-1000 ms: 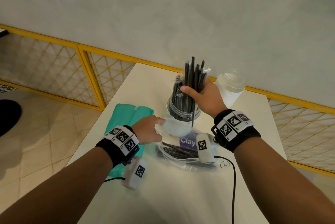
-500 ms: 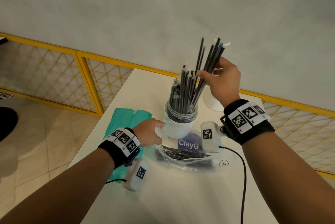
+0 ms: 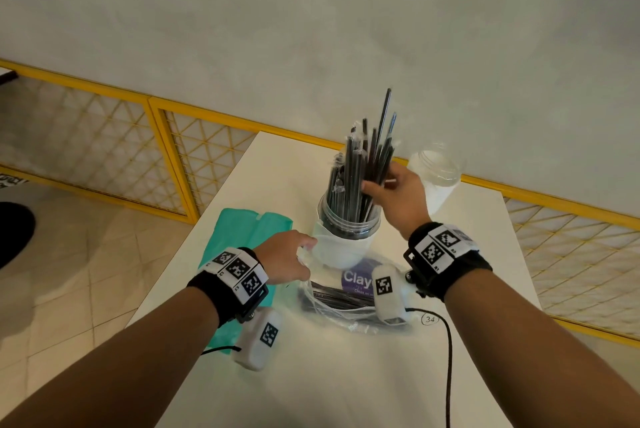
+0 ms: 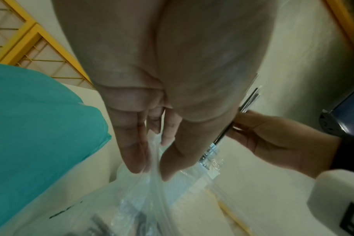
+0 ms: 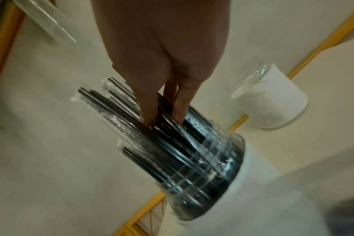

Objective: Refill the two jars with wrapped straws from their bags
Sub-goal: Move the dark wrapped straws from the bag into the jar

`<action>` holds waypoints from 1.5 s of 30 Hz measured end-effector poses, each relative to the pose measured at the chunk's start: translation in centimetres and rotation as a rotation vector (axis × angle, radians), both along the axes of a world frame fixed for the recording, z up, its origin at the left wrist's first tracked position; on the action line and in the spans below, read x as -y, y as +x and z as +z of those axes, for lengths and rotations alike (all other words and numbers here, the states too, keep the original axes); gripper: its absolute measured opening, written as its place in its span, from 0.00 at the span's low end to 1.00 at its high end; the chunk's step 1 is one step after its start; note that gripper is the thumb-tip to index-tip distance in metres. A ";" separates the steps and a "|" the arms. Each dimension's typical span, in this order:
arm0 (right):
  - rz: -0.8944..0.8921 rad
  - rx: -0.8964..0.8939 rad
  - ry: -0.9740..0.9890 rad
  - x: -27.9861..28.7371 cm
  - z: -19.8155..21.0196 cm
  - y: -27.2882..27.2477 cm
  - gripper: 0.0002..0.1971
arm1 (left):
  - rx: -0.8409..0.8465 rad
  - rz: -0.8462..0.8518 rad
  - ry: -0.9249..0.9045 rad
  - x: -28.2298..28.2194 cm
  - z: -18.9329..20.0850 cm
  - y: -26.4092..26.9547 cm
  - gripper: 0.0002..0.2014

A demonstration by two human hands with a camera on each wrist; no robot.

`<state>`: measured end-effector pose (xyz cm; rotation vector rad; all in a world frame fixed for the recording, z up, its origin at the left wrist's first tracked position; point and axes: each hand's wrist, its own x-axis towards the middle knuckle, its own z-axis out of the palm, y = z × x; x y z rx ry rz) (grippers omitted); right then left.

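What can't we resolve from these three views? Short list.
- Bag label, head view: print cut off by the right wrist camera; only "Clay" reads.
- Straws left in the clear bag: count unclear, film glare and blur in head and left wrist views.
- Near jar: its white lower half hides how deep the black straws sit.
- Far jar: contents not discernible; small, partly behind the right hand.
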<state>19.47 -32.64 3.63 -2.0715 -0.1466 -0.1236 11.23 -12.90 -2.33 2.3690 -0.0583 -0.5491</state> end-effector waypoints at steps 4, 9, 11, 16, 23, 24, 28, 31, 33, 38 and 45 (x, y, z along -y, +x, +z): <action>0.030 -0.074 -0.122 0.2 -0.9 -0.3 0.14 | -0.007 0.005 -0.006 0.1 -0.1 0.1 0.33; 0.025 -0.145 -0.258 0.2 0.7 -0.1 0.24 | -0.002 -0.005 0.005 0.2 0.0 0.3 0.33; 0.033 -0.227 -0.176 0.4 1.9 -0.2 0.31 | 0.000 -0.005 0.000 0.2 0.2 0.3 0.33; -0.036 -0.074 -0.317 0.1 6.0 0.3 0.42 | 0.019 -0.007 0.012 0.3 0.3 0.3 0.32; 0.105 0.114 -0.221 -3.0 8.7 3.0 0.45 | 0.002 -0.008 0.020 0.2 0.2 0.4 0.32; 0.160 0.082 -0.222 -3.1 8.2 3.2 0.44 | 0.004 -0.006 0.020 0.2 0.2 0.4 0.31; 0.204 0.343 -0.342 -3.0 6.1 2.5 0.20 | 0.008 0.005 0.018 0.0 0.0 0.5 0.30; 0.174 0.474 -0.369 -2.7 3.7 1.7 0.13 | 0.001 0.007 0.022 -0.1 -0.3 0.6 0.28; 0.147 0.541 -0.418 -2.4 2.0 1.4 0.13 | -0.001 0.000 0.030 0.1 -0.5 0.7 0.28; 0.127 0.430 -0.417 -2.2 -0.4 1.2 0.17 | -0.017 0.003 0.018 0.1 -0.7 0.6 0.31; 0.194 0.395 -0.536 -2.3 -0.5 1.6 0.20 | -0.010 0.017 0.017 -0.2 -0.6 0.4 0.31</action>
